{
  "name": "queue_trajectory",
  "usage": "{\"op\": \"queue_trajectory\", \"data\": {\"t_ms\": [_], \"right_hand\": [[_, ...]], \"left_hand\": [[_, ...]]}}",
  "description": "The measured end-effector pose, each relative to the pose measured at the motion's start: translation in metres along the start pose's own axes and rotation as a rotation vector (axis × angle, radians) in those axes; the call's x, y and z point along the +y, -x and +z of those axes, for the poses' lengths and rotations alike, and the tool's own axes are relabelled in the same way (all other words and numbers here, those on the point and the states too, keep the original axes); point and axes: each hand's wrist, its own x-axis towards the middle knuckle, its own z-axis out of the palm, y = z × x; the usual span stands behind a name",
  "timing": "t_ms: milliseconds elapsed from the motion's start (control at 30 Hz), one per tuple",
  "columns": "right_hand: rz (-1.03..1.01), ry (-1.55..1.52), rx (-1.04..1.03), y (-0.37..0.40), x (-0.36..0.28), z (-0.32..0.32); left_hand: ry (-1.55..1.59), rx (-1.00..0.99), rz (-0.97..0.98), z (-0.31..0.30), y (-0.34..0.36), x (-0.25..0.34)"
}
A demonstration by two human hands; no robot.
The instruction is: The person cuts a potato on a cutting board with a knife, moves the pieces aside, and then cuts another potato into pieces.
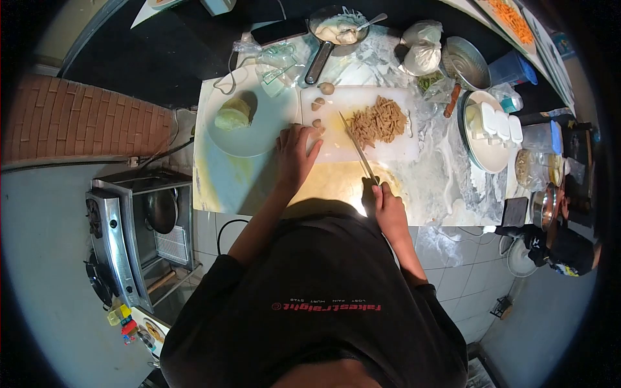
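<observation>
The white cutting board [388, 152] is laid across the middle of the bench [213, 181]. Its left edge is just beside a pale plate [265, 132], and crumpled clear plastic is pressed against its right edge. The only bare room is seen on the near strip of the bench, between the board and the front edge, and at the near left corner under the plate. The far side is crowded by a pan [336, 29], tied white bags [420, 48] and a metal bowl [467, 61]. A round tray [485, 152] of white blocks is set at the right. A stove [123, 233] is seen well below and to the left.

The near edge of the bench is partly hidden by the person's dark shirt. The picture's rim is darkened and bent by the lens, so the things at the far right are hard to make out. What the pale green lump [233, 115] on the plate is cannot be told.

The knife [356, 142] is clamped by its dark handle in the right hand [383, 197], with the fingers closed around it. The long thin blade is laid slantwise over the board, its tip beside the pile of strips [378, 121]. The strips are light brown, short and heaped loosely on the right half of the board. The left hand [294, 155] is laid flat on the board's left part, fingers spread and holding nothing. Its fingertips are near a few small brown pieces [317, 103].
</observation>
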Motion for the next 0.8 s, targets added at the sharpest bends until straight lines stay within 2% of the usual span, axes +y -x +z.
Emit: {"op": "queue_trajectory", "data": {"t_ms": [333, 400, 533, 700, 800], "right_hand": [[-0.014, -0.048, -0.016, 0.007, 0.004, 0.006], [-0.008, -0.056, -0.019, 0.008, 0.003, 0.006], [0.005, -0.044, -0.029, 0.010, -0.001, 0.006], [-0.008, -0.055, -0.051, 0.009, -0.006, 0.008], [-0.029, -0.073, -0.051, 0.009, -0.007, 0.008]], "left_hand": [[-0.017, 0.021, -0.018, 0.017, -0.009, 0.009], [0.106, -0.007, 0.060, 0.018, -0.007, 0.006], [0.146, -0.037, 0.123, 0.016, -0.002, 0.006], [0.250, -0.022, -0.039, 0.016, 0.004, 0.010], [0.197, -0.031, -0.004, 0.020, 0.004, 0.010]]}}
